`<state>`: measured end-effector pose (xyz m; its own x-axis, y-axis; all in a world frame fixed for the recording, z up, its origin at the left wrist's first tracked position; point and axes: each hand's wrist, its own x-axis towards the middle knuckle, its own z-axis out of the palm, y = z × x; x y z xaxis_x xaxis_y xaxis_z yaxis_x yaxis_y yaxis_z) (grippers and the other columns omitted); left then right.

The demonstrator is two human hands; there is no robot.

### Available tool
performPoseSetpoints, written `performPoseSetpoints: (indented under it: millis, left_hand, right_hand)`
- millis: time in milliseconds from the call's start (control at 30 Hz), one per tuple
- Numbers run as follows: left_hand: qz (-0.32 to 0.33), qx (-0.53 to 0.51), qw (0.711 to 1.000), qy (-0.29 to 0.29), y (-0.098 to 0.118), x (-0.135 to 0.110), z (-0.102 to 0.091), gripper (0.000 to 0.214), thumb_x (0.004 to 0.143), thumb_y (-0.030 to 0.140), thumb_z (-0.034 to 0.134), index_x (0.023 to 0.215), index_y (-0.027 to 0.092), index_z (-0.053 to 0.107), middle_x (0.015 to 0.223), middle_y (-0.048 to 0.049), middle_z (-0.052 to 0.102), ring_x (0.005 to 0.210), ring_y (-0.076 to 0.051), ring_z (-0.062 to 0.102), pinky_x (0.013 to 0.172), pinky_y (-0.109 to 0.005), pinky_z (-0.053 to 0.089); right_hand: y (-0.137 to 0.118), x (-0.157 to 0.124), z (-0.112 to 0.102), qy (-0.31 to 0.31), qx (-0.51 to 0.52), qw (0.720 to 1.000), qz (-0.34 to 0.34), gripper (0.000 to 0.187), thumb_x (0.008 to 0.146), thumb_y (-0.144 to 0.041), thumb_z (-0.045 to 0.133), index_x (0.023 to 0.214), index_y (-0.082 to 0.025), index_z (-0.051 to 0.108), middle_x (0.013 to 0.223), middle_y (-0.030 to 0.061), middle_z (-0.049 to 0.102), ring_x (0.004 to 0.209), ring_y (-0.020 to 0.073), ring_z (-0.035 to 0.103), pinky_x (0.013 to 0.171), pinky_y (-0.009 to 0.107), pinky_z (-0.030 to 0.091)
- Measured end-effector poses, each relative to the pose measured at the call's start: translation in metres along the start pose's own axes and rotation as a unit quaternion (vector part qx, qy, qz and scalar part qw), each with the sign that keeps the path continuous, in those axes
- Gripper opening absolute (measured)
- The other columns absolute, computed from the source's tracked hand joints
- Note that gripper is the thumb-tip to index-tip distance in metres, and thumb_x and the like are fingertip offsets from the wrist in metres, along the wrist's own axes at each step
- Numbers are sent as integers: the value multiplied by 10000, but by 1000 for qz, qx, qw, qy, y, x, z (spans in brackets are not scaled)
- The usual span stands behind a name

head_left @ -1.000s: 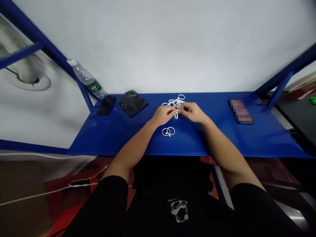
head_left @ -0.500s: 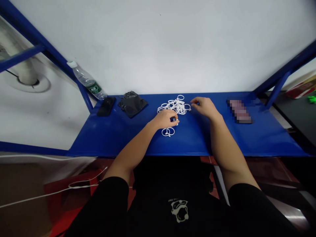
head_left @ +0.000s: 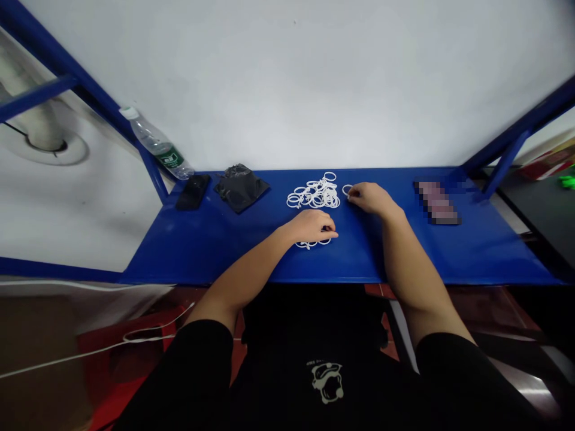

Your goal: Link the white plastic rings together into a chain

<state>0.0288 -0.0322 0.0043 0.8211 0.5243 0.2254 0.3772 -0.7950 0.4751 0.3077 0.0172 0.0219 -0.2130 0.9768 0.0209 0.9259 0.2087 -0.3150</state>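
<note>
Big tangled pile of thin white plastic-looking rings (head_left: pixel 317 195) on the shiny blue tabletop (head_left: pixel 224 251), with only a few separate white rings (head_left: pixel 308 245) on its near side, so I'd guess most are left to go. Right hand (head_left: pixel 368 197), just right of the pile, seems to be pinching one loose white ring (head_left: pixel 343 190) at the fingertips. Left hand (head_left: pixel 311 226), on the pile's near side, is loosely curled and partly hides those few; can't tell if it's gripping any. Overlaps make the pile uncountable.
</note>
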Motion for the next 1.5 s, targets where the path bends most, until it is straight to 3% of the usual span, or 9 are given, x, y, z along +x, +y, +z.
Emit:
performPoseSetpoints:
  millis: [67,167,267,333,467,700,967,1133,1500]
  left_hand:
    - [-13,-13,999,31,-2,0,1,145,1032,358,793,1026,228,857,917,-29,838,882,-193,781,826,-318,564]
    - [-23,-1,989,147,-9,2,0,132,1032,327,789,1082,222,850,923,-37,842,838,-184,772,877,-343,583]
    - [-43,22,958,282,-18,3,-5,101,1031,295,791,1055,215,847,991,-60,851,842,-184,767,904,-364,591]
    - [-62,18,945,321,-22,3,-8,116,1047,309,779,1021,218,847,977,-59,850,824,-179,758,865,-349,589]
    - [-88,-33,946,309,-25,2,-9,156,1077,325,742,1027,223,850,943,-44,847,803,-164,754,785,-302,577]
    - [-95,-79,942,311,-27,3,-5,152,1049,335,769,989,216,842,924,-40,838,769,-155,745,765,-292,576]
    - [-85,-96,940,315,-29,2,-6,114,1040,305,778,1008,215,842,953,-48,847,794,-161,761,768,-292,598]
    - [-53,-81,946,308,-32,1,-8,79,1037,244,775,985,222,830,948,-38,843,829,-162,767,809,-305,612]
    - [-70,-65,963,253,-32,-2,-12,99,1039,252,765,964,242,830,958,-29,841,866,-178,769,875,-344,614]
  right_hand:
    - [-4,-3,-5,40,54,997,-28,177,945,-325,710,1011,-231,844,1043,116,847,894,271,733,779,385,513]
    - [-20,-8,-7,78,188,975,-85,259,969,-441,726,1025,-213,835,992,95,834,857,238,706,777,371,523]
    - [-44,-12,-3,56,326,936,-119,362,938,-541,794,1034,-195,842,858,58,789,767,196,647,699,334,503]
    - [-58,-14,2,35,392,910,-131,390,914,-554,837,1052,-189,847,841,51,775,749,180,629,679,323,497]
    - [-71,-14,9,16,448,882,-142,383,897,-528,868,1086,-195,856,833,39,759,734,165,620,678,321,504]
    - [-68,-12,11,25,448,879,-159,306,921,-508,855,1047,-229,871,930,48,797,786,169,650,714,335,531]
    - [-68,-7,18,18,496,860,-124,442,783,-559,973,972,-194,812,814,36,754,735,166,632,672,327,530]
    - [-68,-9,13,-8,481,869,-118,454,795,-589,961,904,-182,790,739,22,708,680,152,593,635,316,488]
    - [-67,-12,8,-40,446,883,-141,464,806,-626,939,846,-203,755,729,13,711,666,147,581,630,308,487]
